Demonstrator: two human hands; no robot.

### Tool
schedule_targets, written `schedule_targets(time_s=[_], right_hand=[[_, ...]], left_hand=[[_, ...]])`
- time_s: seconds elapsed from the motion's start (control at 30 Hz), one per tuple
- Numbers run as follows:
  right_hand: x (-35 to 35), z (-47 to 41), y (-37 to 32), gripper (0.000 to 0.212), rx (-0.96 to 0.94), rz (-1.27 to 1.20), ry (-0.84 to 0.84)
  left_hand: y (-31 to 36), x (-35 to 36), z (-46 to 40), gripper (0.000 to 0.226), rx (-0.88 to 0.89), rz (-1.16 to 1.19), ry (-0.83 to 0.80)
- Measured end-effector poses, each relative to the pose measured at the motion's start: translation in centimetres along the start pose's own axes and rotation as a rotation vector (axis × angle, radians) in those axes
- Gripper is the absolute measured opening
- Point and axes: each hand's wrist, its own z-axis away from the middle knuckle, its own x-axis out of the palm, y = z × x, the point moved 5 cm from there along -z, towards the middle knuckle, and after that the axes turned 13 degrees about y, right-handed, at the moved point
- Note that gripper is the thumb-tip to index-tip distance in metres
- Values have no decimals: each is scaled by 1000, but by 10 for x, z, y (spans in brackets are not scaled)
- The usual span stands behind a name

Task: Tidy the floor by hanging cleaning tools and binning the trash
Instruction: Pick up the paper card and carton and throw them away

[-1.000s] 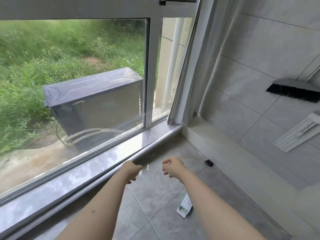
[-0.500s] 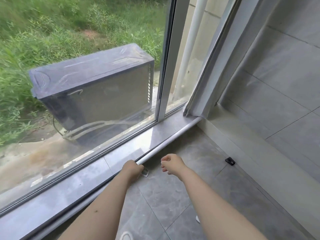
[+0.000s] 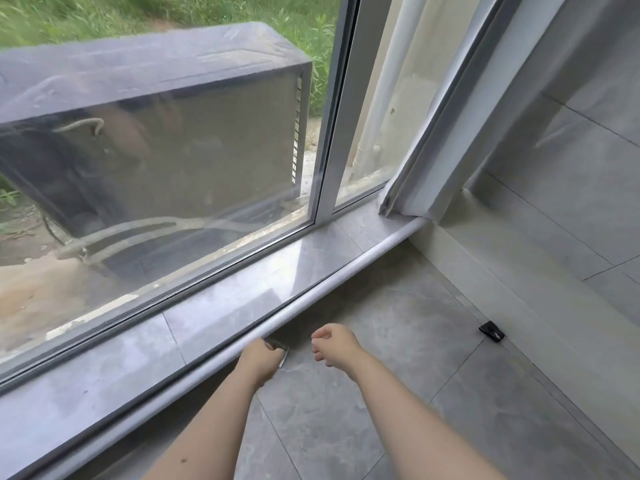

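Window: large pane (image 3: 166, 140) filled most of the view, with a grey outdoor unit (image 3: 149, 109) and grass beyond the glass.
Floor: grey stone-look tiles (image 3: 363, 427) ran from the sill to a pale tiled wall on the right.
Sill: polished grey ledge (image 3: 242, 299) lay under the window, edged by a rounded pale strip along its front.
Curtain: white fabric (image 3: 446, 109) hung bunched in the corner, its hem resting on the end of the sill.
Left hand: the left hand (image 3: 260, 360) reached down to the floor just under the sill's edge, fingers curled over a small flat scrap; whether they had actually pinched it could not be made out.
Right hand: the right hand (image 3: 334, 342) hovered just beside the left one, above the tile, fingers loosely curled and holding nothing.
Scrap: small greyish scrap (image 3: 282, 351) lay on the floor by the sill, mostly hidden by the left hand.
Black piece: small dark object (image 3: 491, 331) lay on the floor against the right wall's base, well apart from both hands.
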Motion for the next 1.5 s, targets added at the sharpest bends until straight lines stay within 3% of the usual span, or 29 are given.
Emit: schedule_targets(time_s=[0.13, 0.4, 0.53, 0.57, 0.67, 0.97, 1.27, 1.5], right_hand=[[49, -68, 46, 31, -33, 24, -17], [148, -190, 128, 19, -62, 17, -54], [190, -233, 163, 17, -82, 31, -68], [200, -243, 171, 20, -79, 31, -72], [216, -259, 188, 31, -51, 40, -70], [239, -280, 202, 51, 80, -42, -33], [255, -285, 219, 54, 194, -134, -34], [246, -278, 221, 37, 300, -242, -81]], left_hand=[[-39, 53, -65, 38, 0, 6, 24], [-107, 131, -178, 37, -2, -3, 90], [-127, 154, -217, 18, -3, -16, 121], [-133, 158, -228, 23, -15, -26, 139], [-147, 163, -246, 35, -20, -126, 178], [-158, 173, -275, 37, -90, -206, 156], [-163, 189, -288, 39, -101, -249, 182], [-157, 196, -294, 55, -90, -150, 245]])
